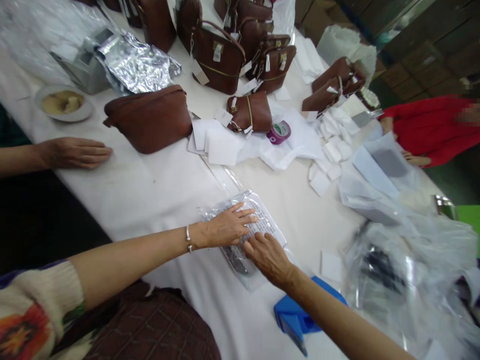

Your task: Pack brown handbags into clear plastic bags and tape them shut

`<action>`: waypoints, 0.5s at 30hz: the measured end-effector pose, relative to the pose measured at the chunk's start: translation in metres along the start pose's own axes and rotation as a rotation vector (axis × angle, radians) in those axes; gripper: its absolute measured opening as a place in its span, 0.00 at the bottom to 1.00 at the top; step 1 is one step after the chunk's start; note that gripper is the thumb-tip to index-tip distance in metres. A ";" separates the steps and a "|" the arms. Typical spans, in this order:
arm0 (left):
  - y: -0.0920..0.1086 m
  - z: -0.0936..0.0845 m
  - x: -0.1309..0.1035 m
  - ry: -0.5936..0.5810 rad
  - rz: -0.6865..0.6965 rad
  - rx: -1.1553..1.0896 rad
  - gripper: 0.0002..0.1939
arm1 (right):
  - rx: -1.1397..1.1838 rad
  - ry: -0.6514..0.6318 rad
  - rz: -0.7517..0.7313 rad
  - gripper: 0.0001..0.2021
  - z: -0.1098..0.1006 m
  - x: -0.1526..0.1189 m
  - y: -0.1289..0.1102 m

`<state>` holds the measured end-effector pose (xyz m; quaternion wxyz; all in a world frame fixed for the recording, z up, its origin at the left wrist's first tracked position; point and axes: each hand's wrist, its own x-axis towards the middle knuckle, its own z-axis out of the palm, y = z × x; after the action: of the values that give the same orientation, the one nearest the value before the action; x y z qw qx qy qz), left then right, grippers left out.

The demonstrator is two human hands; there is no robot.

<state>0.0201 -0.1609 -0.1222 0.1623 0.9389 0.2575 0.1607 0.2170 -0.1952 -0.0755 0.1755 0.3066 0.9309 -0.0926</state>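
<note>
A clear plastic bag (268,215) lies flat on the white-covered table in front of me, with a printed sheet and something silvery-grey inside. My left hand (227,226), with a bracelet at the wrist, rests on the bag, fingers spread. Just beside it, my right hand (268,257) presses on the bag with its fingers curled; whatever they may pinch is hidden beneath them. Partly under my right forearm stands a blue tape dispenser (294,317).
Brown leather handbags (217,60) stand at the back, and a brown pouch (150,120) lies nearer. A co-worker's hand (77,152) rests at left by a bowl (63,103). White cards (225,145) and clear plastic (408,265) lie about. Across sits a person in red (431,130).
</note>
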 end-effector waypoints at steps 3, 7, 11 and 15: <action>0.001 -0.003 0.002 -0.007 -0.003 0.013 0.07 | -0.045 0.144 -0.105 0.20 0.009 -0.004 0.039; 0.000 -0.004 0.004 -0.010 -0.007 0.002 0.04 | 0.188 0.374 0.021 0.24 0.012 -0.019 0.080; -0.002 -0.002 0.002 -0.010 -0.011 -0.022 0.03 | 0.524 0.882 0.558 0.21 -0.001 -0.019 0.042; -0.001 0.003 0.002 -0.034 -0.026 -0.033 0.07 | 0.678 1.047 0.714 0.17 0.010 0.021 -0.032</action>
<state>0.0223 -0.1592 -0.1247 0.1843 0.9353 0.2640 0.1468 0.1847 -0.2119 -0.0904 -0.3792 0.6343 0.6559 -0.1542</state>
